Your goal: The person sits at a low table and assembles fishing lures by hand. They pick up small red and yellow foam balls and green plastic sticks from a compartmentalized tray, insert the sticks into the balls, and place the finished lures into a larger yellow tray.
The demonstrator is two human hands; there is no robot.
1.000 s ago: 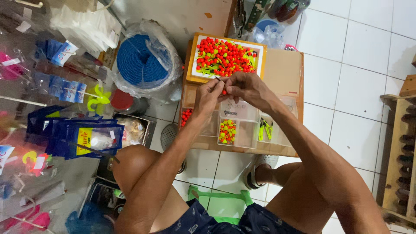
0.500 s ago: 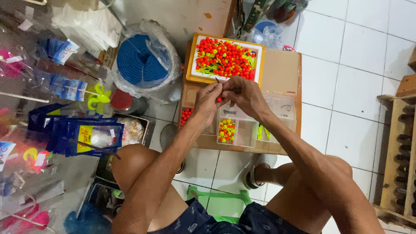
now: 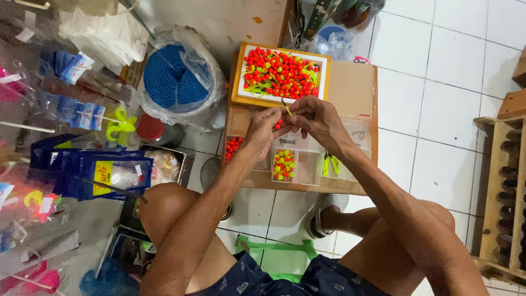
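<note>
Here, both hands meet above the low table, just at six o'clock of the white tray heaped with red and yellow beads. The left hand and right hand have their fingers pinched together on a thin yellow-green stick, which tilts up toward eleven o'clock. Below the hands lies a clear box with more beads. At nine o'clock of the tray sits a bagged blue rope coil.

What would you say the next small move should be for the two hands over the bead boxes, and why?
Probably push the red bead along the yellow-green stick: the left hand pinches the bead at the stick's lower end, while the right hand steadies the stick above the compartment box.
</note>
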